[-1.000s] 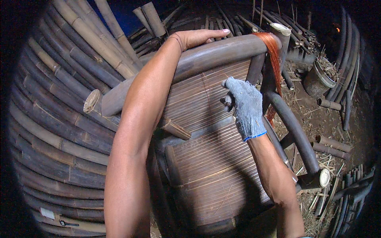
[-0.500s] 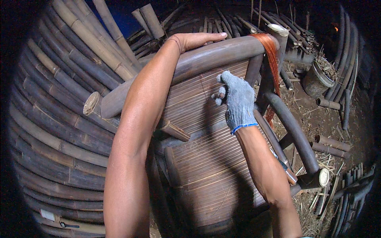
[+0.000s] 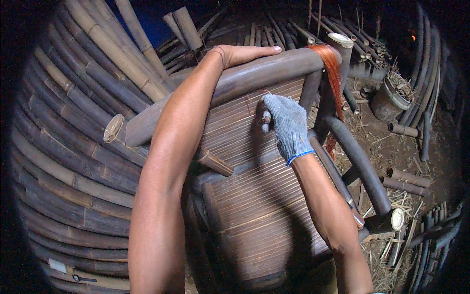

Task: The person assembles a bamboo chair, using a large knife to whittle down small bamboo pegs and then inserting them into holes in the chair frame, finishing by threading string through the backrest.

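Note:
A dark bamboo chair (image 3: 254,196) with a slatted seat and back stands before me. My left hand (image 3: 245,55) is bare and hooked over its thick top rail (image 3: 264,67), the thumb laid along it; the other fingers are hidden on the far side. In front of the slatted back, my right hand (image 3: 286,122) wears a grey knit glove with a blue cuff. Its fingers are closed on a thin reddish strand (image 3: 249,100), which runs near the slats below the rail. A bundle of orange-red strands (image 3: 332,73) hangs over the rail's right end.
Long dark bamboo poles (image 3: 73,161) fill the left side. At the right stand a bucket of scraps (image 3: 389,105) and short cut bamboo pieces (image 3: 406,181) on a littered dirt floor. A bamboo stub (image 3: 215,162) juts out by the chair's left side. More poles lie behind.
My gloved right hand has shifted slightly left and downward, and its fingers have curled in more. The left hand keeps its place on the rail.

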A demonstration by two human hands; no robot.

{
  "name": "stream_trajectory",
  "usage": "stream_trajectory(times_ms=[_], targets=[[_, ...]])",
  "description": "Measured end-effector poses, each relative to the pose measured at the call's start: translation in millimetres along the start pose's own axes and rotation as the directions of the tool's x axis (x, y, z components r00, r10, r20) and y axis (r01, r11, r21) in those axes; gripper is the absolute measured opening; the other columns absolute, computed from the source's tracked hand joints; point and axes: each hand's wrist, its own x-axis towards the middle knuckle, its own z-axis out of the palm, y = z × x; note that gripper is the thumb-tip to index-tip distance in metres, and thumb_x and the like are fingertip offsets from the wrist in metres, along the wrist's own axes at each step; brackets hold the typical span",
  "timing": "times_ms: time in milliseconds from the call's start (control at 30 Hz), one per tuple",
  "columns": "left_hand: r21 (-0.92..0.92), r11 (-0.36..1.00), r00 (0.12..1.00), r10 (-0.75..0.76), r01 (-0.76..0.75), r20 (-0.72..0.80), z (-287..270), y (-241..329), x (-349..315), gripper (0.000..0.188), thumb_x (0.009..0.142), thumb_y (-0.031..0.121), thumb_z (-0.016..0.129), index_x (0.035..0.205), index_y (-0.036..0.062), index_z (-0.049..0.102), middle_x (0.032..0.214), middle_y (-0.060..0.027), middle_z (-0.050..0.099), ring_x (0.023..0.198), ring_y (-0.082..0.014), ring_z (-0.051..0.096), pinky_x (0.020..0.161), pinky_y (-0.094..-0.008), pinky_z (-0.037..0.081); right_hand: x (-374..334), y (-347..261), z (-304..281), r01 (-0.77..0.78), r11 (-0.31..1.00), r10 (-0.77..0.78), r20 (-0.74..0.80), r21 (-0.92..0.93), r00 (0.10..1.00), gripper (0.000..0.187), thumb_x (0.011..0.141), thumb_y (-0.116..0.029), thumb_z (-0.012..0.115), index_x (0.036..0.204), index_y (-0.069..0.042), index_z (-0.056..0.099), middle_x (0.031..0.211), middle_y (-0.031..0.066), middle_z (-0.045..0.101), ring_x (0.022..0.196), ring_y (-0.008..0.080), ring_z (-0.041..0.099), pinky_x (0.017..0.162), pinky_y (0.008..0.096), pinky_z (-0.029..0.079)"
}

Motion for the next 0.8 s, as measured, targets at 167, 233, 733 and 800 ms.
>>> stream_trajectory(times_ms=[167, 233, 733, 800], targets=[[0.098, 0.994, 0.997, 0.062, -0.057, -0.052, 0.8, 3.9, -2.9, 0.099, 0.083, 0.084, 0.041, 0.146, 0.0074, 0.046, 0.146, -0.0159, 0.048, 0.130, -0.0262, 0.048, 0.110, -0.0368, 0.035, 14.4, 27.4, -7.9, 0.401, 0.447, -0.598, 0.066, -0.800, 0.799, 0.017, 0.090, -0.020, 0.054, 0.096, -0.007, 0.063, 0.088, 0.0139, 0.067, 0.082, 0.0327, 0.065, 0.069, 0.0441, 0.051], [0.088, 0.994, 0.997, 0.070, -0.065, -0.046, -3.6, 0.1, -3.6, 0.098, 0.083, 0.083, 0.042, 0.145, 0.0074, 0.048, 0.145, -0.0162, 0.049, 0.129, -0.0259, 0.050, 0.109, -0.0368, 0.036, 15.2, 31.1, -5.3, 0.391, 0.350, -0.704, 0.036, -0.851, 0.709, 0.018, 0.090, -0.018, 0.054, 0.101, -0.006, 0.064, 0.094, 0.0143, 0.067, 0.084, 0.0329, 0.065, 0.071, 0.0441, 0.051], [0.030, 0.997, 0.997, 0.072, -0.070, -0.041, 1.0, 2.5, -4.9, 0.092, 0.084, 0.080, 0.046, 0.144, 0.0102, 0.050, 0.139, -0.0161, 0.054, 0.119, -0.0235, 0.058, 0.101, -0.0367, 0.045, 5.8, 23.2, 18.9, 0.228, 0.800, -0.441, -0.285, -0.555, 0.851, 0.042, 0.099, -0.037, 0.045, 0.099, -0.006, 0.072, 0.099, 0.0162, 0.071, 0.091, 0.0365, 0.067, 0.081, 0.0453, 0.052], [0.027, 0.998, 0.998, 0.050, -0.049, -0.024, -0.1, 1.1, -2.1, 0.091, 0.084, 0.080, 0.046, 0.144, 0.0104, 0.050, 0.139, -0.0162, 0.054, 0.118, -0.0237, 0.059, 0.101, -0.0365, 0.045, 7.8, 24.5, 17.3, 0.226, 0.781, -0.449, -0.272, -0.582, 0.851, 0.041, 0.099, -0.038, 0.045, 0.101, -0.006, 0.072, 0.101, 0.0157, 0.071, 0.092, 0.0361, 0.067, 0.082, 0.0450, 0.053]])
